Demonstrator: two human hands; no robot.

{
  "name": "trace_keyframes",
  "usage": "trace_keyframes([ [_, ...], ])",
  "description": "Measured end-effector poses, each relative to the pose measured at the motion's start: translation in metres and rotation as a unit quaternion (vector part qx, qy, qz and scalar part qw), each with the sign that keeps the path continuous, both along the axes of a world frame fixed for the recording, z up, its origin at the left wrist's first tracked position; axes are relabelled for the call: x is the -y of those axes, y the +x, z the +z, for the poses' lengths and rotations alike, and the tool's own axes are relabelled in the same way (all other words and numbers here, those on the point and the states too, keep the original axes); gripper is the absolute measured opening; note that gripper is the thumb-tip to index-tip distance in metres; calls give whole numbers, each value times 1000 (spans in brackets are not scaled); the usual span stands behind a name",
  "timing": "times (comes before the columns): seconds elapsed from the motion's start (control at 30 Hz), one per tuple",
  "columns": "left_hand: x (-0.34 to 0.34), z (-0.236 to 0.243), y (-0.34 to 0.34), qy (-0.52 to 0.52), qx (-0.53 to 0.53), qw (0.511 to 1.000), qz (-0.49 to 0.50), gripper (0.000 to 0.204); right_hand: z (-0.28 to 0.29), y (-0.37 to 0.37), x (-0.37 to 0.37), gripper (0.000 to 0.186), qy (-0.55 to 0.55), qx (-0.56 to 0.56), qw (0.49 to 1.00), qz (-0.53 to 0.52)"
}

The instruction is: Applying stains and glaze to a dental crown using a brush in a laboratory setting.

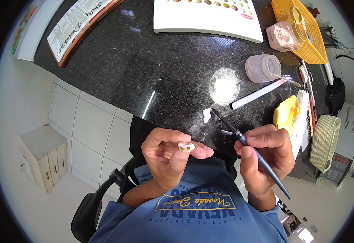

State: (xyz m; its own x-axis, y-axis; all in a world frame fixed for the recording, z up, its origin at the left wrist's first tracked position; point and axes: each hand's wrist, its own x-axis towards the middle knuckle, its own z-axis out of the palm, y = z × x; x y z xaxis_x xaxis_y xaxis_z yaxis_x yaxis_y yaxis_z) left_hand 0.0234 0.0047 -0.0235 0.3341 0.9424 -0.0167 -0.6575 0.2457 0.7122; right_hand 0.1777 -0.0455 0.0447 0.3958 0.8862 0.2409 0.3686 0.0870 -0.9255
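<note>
Just off the near edge of the black speckled worktop (116,60), your left hand (165,156) pinches a small tooth-like piece (186,146) while your right hand (264,156) closes round a paintbrush (274,176); work looks under way, with how much remains unclear.

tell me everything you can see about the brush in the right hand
The brush is slim, with a smooth, hard-looking blue-grey handle tapering toward its rear end, a darker front section and a dark pointed tip. It slants, tip forward and to the left, pinched around mid-length in the right hand. The tip is beside a white patch on the black speckled tabletop; contact there is unclear.
</note>
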Motion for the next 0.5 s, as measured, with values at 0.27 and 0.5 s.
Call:
trace_keyframes([
  [0.27, 1, 4, 2, -8, -32, 999, 6, 23, 3, 2, 2, 18, -31, 38, 999, 25],
  [0.5, 2, 2, 1, -14, -32, 999, 2, 27, -2, 1, 1, 19, -9, 13, 1000, -6],
])
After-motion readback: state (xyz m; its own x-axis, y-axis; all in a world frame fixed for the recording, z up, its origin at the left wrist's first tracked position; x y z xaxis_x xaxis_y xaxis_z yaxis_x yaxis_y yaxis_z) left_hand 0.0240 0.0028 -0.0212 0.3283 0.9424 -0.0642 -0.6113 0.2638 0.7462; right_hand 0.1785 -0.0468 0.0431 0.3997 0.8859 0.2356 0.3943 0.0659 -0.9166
